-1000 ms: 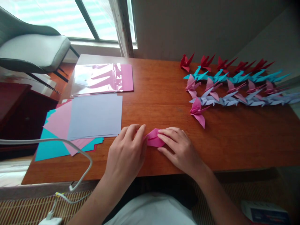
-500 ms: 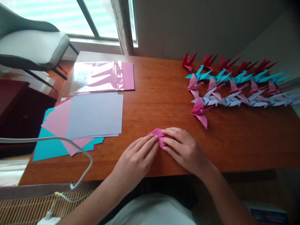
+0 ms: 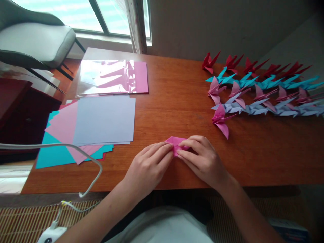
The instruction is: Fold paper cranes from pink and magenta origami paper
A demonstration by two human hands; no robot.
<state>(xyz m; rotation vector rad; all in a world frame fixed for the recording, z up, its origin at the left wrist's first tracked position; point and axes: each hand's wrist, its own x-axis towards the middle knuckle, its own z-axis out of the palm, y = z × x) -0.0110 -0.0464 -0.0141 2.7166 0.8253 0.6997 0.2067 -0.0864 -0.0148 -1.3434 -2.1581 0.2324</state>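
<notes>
A small folded piece of pink origami paper point(image 3: 176, 141) lies near the front edge of the wooden table point(image 3: 167, 104). My left hand point(image 3: 149, 163) grips its left side, fingertips pressed together on the paper. From the right, my right hand point(image 3: 202, 158) pinches the other side between thumb and fingers. Both hands partly cover the paper, so its full shape is hidden. Beyond my right hand stands a bright pink paper crane point(image 3: 221, 118).
Rows of red cranes point(image 3: 209, 63), turquoise cranes point(image 3: 222, 78), light pink cranes point(image 3: 215, 89) and pale lilac cranes point(image 3: 230, 107) line the right. At left lie lilac sheets point(image 3: 106, 119), turquoise sheets point(image 3: 54, 155) and a clear packet point(image 3: 106, 79). A white cable point(image 3: 96, 160) arches over the left front edge.
The view has shifted slightly, so everything on the table sits a little differently in it. My right fingers have moved a bit on the pink paper, showing more of its top edge.
</notes>
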